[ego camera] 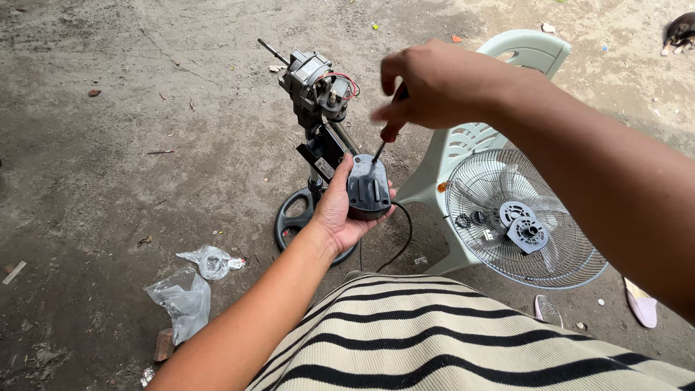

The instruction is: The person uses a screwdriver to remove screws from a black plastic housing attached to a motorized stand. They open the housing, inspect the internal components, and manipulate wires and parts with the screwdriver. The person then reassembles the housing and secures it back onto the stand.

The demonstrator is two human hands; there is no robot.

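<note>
Hands both busy: the left hand [340, 213] cups a dark grey plastic fan housing [368, 187] beside the stripped fan stand, the right hand [427, 87] pinches a thin screwdriver [382, 145] into it, whose tip might slip and jab the palm.

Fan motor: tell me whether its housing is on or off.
Off. The fan motor stands bare on its stand, windings and red wires exposed; the left hand holds the dark cover apart.
</note>
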